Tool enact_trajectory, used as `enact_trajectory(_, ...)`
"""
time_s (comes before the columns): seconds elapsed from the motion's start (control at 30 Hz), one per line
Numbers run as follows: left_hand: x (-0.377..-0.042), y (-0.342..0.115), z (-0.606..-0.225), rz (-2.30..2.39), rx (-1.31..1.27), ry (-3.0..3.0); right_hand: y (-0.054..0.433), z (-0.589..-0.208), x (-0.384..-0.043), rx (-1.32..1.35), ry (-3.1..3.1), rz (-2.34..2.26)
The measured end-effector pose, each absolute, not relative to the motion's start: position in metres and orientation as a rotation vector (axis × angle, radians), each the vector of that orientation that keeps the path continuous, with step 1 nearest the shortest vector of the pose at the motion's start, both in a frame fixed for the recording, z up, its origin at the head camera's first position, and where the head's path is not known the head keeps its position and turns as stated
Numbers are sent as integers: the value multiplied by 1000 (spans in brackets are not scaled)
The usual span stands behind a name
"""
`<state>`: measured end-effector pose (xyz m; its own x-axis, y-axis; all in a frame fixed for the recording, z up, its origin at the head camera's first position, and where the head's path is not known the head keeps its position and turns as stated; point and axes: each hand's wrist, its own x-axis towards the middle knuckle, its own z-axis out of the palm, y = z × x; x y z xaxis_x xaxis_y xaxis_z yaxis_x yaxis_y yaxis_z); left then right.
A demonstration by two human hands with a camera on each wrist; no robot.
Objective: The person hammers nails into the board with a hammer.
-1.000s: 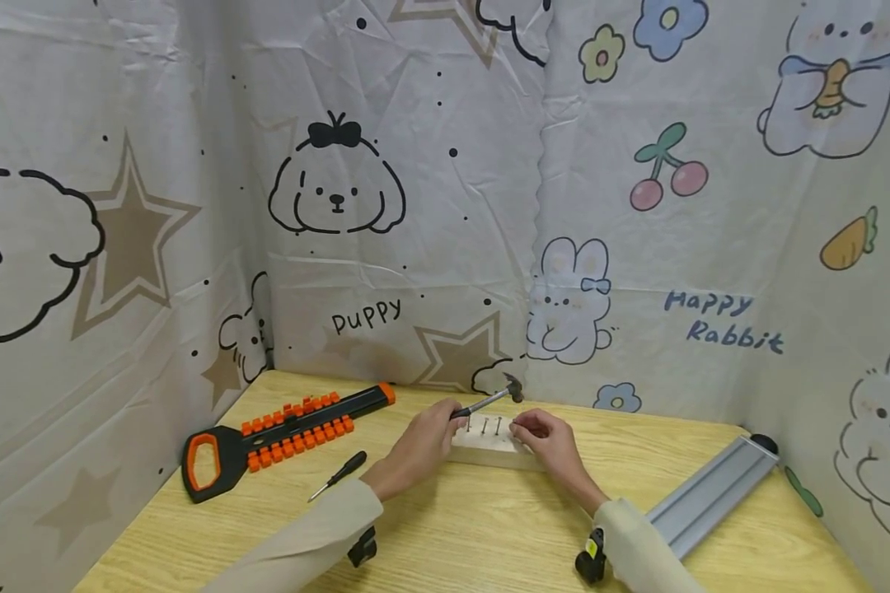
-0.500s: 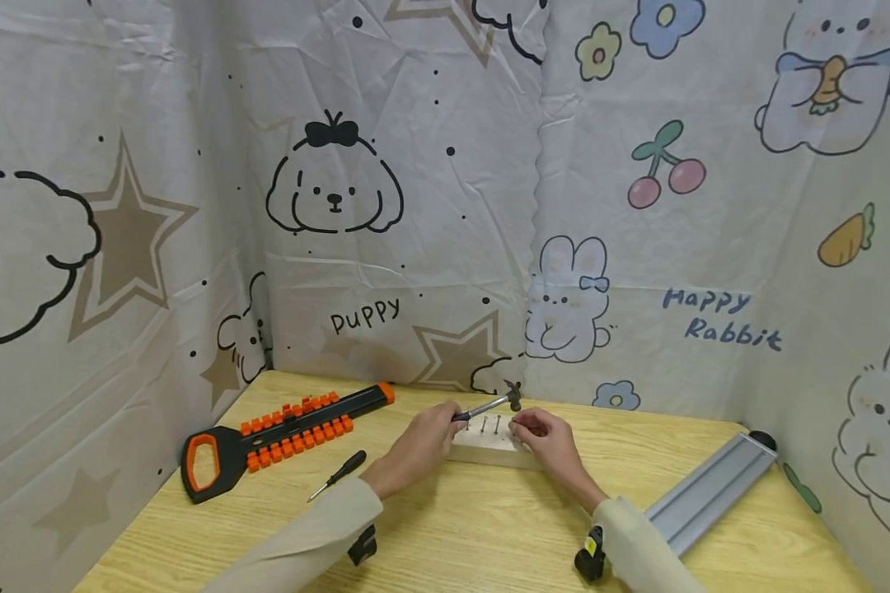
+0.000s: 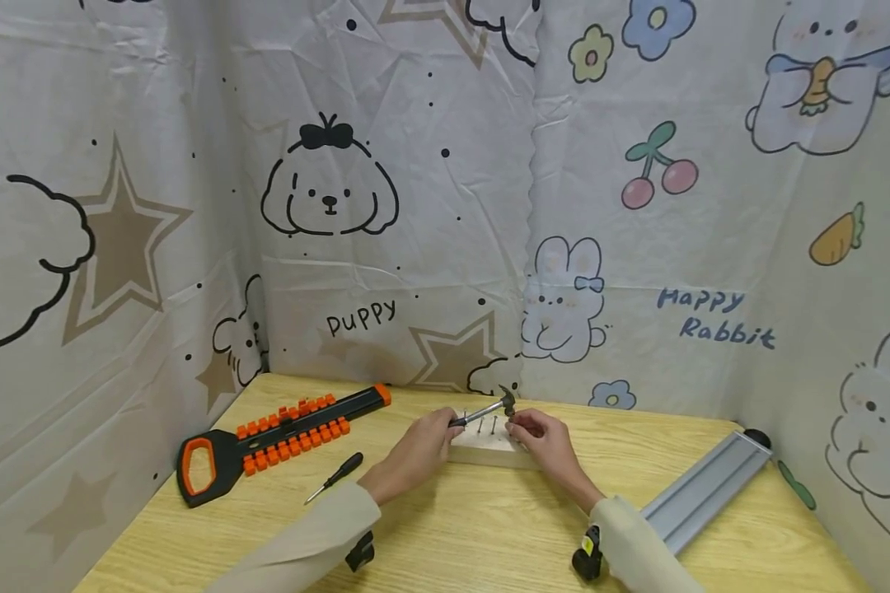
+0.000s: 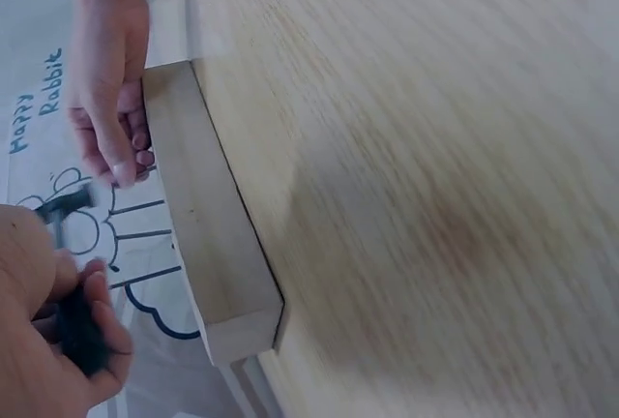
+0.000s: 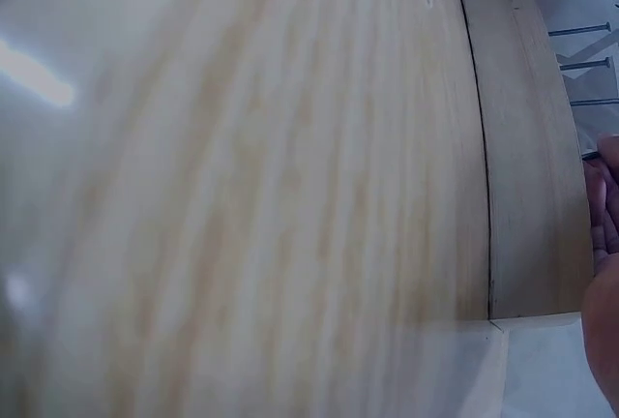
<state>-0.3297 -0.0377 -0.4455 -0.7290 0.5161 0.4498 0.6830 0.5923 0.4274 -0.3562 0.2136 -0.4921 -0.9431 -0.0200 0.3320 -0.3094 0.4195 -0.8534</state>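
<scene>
A small claw hammer (image 3: 508,401) is gripped by its black handle in my left hand (image 3: 419,449). Its head hangs just above the fingertips of my right hand (image 3: 547,441); whether it touches the nail there I cannot tell. The right thumb and fingers pinch a nail (image 5: 591,156) upright at the right part of a pale wooden block (image 3: 493,457). Three other nails (image 5: 585,65) stand in a row in the block, left of that hand. In the left wrist view, the hammer head (image 4: 68,202) is blurred beside the right fingertips.
On the left lies a black and orange rack (image 3: 282,436) with many orange clips. A screwdriver (image 3: 335,478) rests between it and my left forearm. A grey metal channel piece (image 3: 708,490) lies at the right. Printed cloth (image 3: 415,206) walls the table (image 3: 460,535) behind and at both sides.
The hammer head has come down toward the nail at my right fingertips. My right hand keeps its pinch at the block. The head view has shifted slightly.
</scene>
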Motion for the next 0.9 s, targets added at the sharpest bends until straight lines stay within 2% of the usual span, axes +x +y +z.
enact_trajectory(0.9, -325, -37, -451, -864, -959, -2456, 213, -492, -354, 283, -2399, 1572)
